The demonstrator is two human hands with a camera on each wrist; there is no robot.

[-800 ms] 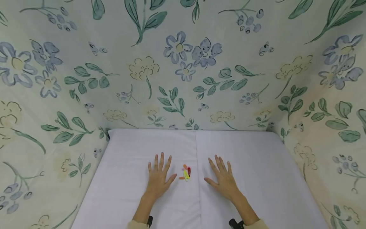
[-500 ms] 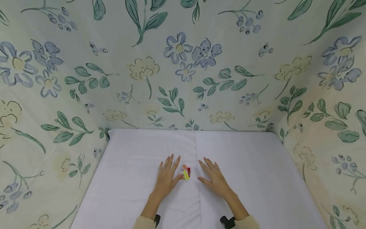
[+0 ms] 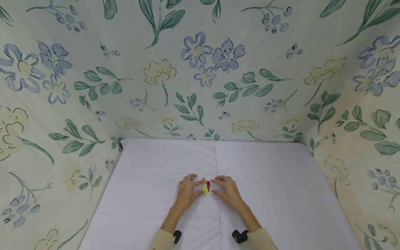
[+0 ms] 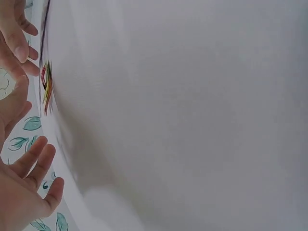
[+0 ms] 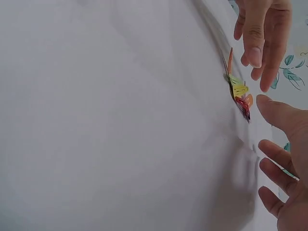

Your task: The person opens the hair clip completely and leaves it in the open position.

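Here's the left hand (image 3: 186,193), fingers spread and gently bent, and the right hand (image 3: 230,193) mirrors it, each thumb parted from its forefinger. Right between them sits the pile (image 3: 206,188), red, yellow and orange; whether the left fingertips touch it, I can't tell! Out wide, the white table (image 3: 150,159) stretches to either side, its far edge well beyond the fingers, against the floral cloth (image 3: 134,41). The right wrist view picks out slots in a yellow piece (image 5: 239,90); from the left wrist, just a thin strip.
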